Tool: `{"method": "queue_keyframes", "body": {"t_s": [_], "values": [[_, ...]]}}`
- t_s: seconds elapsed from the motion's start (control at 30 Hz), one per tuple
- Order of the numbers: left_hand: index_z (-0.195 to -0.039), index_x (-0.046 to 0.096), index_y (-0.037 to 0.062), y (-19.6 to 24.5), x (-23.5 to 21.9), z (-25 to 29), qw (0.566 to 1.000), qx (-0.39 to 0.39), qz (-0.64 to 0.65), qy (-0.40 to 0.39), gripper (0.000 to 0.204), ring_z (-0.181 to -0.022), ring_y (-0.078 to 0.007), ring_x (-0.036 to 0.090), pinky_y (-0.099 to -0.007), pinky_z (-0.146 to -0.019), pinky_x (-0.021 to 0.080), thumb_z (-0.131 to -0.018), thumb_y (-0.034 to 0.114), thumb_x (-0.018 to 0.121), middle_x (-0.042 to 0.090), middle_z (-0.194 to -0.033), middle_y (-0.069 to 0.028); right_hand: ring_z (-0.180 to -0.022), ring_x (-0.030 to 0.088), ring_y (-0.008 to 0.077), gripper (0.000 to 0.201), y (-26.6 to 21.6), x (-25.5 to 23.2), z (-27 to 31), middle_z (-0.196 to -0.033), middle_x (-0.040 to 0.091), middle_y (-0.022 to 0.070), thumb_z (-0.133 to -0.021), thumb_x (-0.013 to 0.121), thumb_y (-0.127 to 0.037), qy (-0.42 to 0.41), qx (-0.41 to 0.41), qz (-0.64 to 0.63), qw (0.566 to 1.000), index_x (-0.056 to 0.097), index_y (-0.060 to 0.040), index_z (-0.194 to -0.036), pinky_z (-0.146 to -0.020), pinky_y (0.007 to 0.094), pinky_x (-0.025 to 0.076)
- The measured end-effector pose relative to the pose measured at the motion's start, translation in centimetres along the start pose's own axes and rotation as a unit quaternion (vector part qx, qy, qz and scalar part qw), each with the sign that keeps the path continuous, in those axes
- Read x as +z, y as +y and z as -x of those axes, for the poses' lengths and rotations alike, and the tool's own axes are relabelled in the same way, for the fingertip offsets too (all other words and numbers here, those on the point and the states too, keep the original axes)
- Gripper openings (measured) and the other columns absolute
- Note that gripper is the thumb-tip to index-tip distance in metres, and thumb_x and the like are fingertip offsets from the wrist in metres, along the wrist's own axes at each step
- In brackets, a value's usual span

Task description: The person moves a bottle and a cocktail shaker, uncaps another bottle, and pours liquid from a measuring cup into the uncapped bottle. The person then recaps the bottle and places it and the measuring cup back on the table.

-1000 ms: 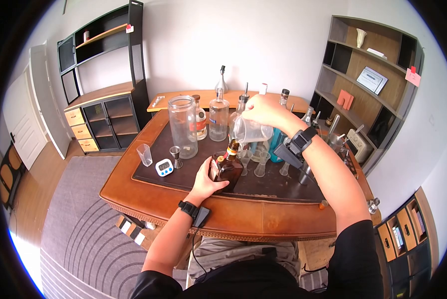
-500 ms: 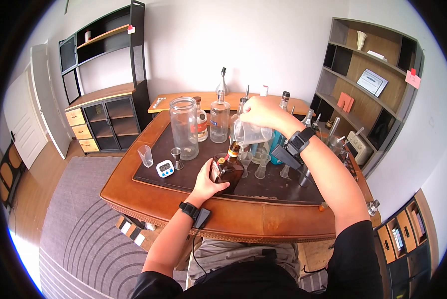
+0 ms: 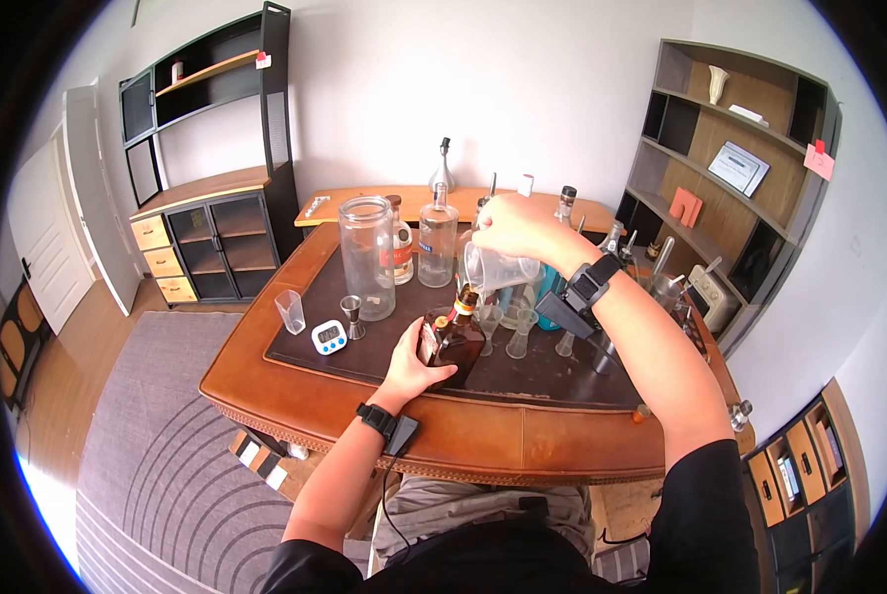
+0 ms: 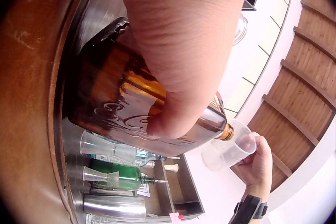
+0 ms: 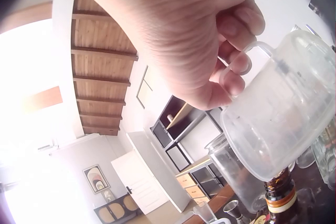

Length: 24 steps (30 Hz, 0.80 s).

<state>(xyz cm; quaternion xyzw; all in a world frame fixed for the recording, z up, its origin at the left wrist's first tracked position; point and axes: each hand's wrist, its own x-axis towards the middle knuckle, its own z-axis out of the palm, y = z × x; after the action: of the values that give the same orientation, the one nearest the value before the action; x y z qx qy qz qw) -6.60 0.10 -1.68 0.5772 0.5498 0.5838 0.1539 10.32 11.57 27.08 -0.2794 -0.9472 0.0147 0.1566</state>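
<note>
A brown square bottle (image 3: 453, 337) stands on the dark desk mat (image 3: 295, 342), and my left hand (image 3: 416, 361) grips its body from the near side. The same brown bottle (image 4: 131, 108) fills the left wrist view under my fingers. My right hand (image 3: 508, 223) holds a clear plastic measuring cup (image 3: 498, 265) by its handle, tipped with its lip right over the bottle's neck (image 5: 278, 192). In the right wrist view the measuring cup (image 5: 286, 124) is tilted down toward that neck.
A tall empty glass jar (image 3: 366, 252), clear bottles (image 3: 438, 238), a small timer (image 3: 327, 337), a metal jigger (image 3: 350, 315) and a small plastic cup (image 3: 289, 309) stand on the mat. Small glasses (image 3: 518, 327) and a blue-green bottle (image 3: 547, 287) cluster behind the brown bottle. Shelves line both walls.
The cup has sunk slightly, closer to the bottle's neck. Both hands keep their grips.
</note>
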Motion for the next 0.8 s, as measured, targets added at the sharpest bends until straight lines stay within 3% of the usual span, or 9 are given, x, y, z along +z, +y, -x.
{"method": "queue_keyframes", "body": {"t_s": [0.27, 0.33, 0.57, 0.8], "values": [[-0.146, 0.039, -0.0078, 0.0, 0.0, 0.0, 1.0, 0.01, -0.007, -0.001, 0.107, -0.132, -0.0337, 0.052, -0.0394, -0.113, 0.04, -0.061, 0.024, 0.094, 0.053, -0.14, -0.024, -0.074, 0.069, 0.0387, 0.028, -0.5, -0.2, 0.0, -0.078, 0.069, 0.0237, -0.076, 0.065, -0.026, -0.01, 0.008, 0.025, 1.0, 0.073, -0.0003, -0.082, -0.069, 0.0475, 0.054], [-0.146, 0.039, -0.0075, 0.1, 0.0, -0.1, 1.0, 0.011, 0.002, -0.003, 0.106, -0.132, -0.0338, 0.053, -0.0397, -0.113, 0.041, -0.061, 0.024, 0.094, 0.053, -0.14, -0.0239, -0.056, 0.055, 0.0327, 0.03, -0.2, 0.3, -0.3, -0.063, 0.055, 0.0223, -0.078, 0.067, -0.027, 0.014, -0.022, 0.014, 1.0, 0.062, 0.0015, -0.069, -0.056, 0.0439, 0.043], [-0.146, 0.04, -0.0074, 0.2, 0.0, 0.0, 1.0, 0.014, 0.0, 0.0, 0.106, -0.131, -0.0341, 0.053, -0.04, -0.113, 0.041, -0.061, 0.024, 0.094, 0.054, -0.139, -0.0239, -0.057, 0.056, 0.0343, 0.029, -1.5, -0.1, 0.0, -0.063, 0.057, 0.0217, -0.075, 0.066, -0.027, 0.01, -0.009, 0.027, 1.0, 0.063, 0.001, -0.069, -0.057, 0.0458, 0.044], [-0.146, 0.039, -0.0087, -0.1, 0.0, 0.0, 1.0, 0.004, -0.007, 0.004, 0.108, -0.132, -0.0347, 0.053, -0.04, -0.113, 0.041, -0.061, 0.026, 0.095, 0.053, -0.14, -0.0246, -0.063, 0.061, 0.0383, 0.026, -2.4, -0.2, 0.2, -0.066, 0.061, 0.0218, -0.072, 0.064, -0.025, 0.028, -0.058, 0.068, 0.996, 0.065, 0.0, -0.069, -0.059, 0.0475, 0.048]]}}
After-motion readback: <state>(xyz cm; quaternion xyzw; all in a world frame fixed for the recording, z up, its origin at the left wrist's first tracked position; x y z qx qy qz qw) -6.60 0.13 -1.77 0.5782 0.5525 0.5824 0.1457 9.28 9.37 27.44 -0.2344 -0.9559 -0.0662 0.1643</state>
